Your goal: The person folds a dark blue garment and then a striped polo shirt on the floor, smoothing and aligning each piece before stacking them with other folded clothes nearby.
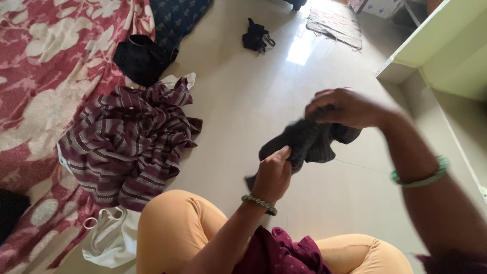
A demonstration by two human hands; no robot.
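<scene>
Dark grey cloth (307,144) hung between both hands: the left hand (273,175) pinched its lower edge, the right hand (345,107) gripped its top, above the floor (253,101).

White patterned box (381,7), top edge, right

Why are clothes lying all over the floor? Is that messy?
A bit, yes. A striped maroon garment lies crumpled in a heap, a small black item sits alone farther off, and both hands hold a dark grey cloth. Nothing looks torn or spilled.
</scene>
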